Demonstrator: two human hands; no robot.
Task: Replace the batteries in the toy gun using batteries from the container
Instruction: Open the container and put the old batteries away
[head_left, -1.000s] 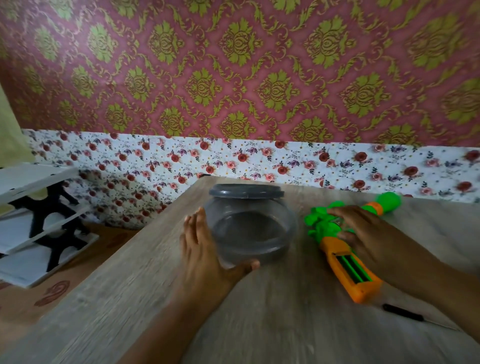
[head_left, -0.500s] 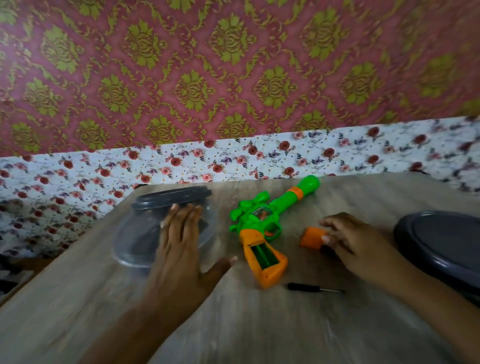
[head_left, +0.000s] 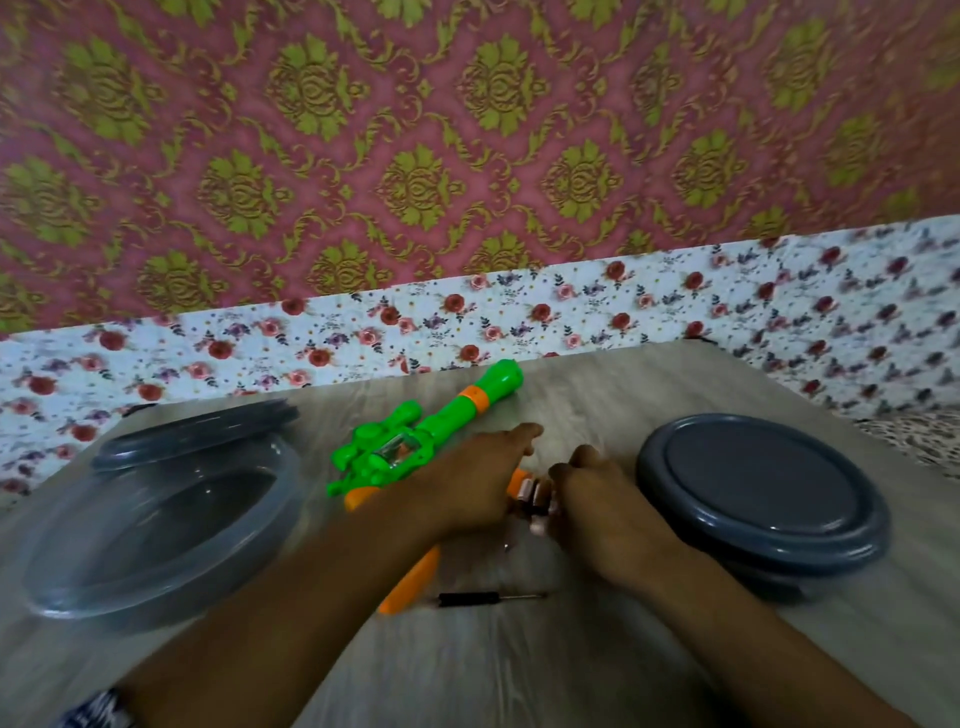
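The green and orange toy gun (head_left: 415, 441) lies on the table, barrel pointing far right, its orange grip running under my left forearm. My left hand (head_left: 478, 478) and my right hand (head_left: 597, 493) meet just right of the gun, fingers curled around a small cluster of batteries (head_left: 535, 496). An orange piece (head_left: 517, 480), likely the battery cover, peeks out at my left fingertips. A clear container (head_left: 156, 525) with a grey lid (head_left: 197, 436) stands at the left. How each finger grips is hidden.
A second container with a grey lid (head_left: 758, 493) stands right of my right hand. A small black screwdriver (head_left: 488, 597) lies near the gun's grip. The wooden table (head_left: 519, 675) ends at a floral wall close behind the gun.
My left hand has left the clear container and crossed over the gun to join my right hand. The right hand has closed on the batteries. The view shifted right.
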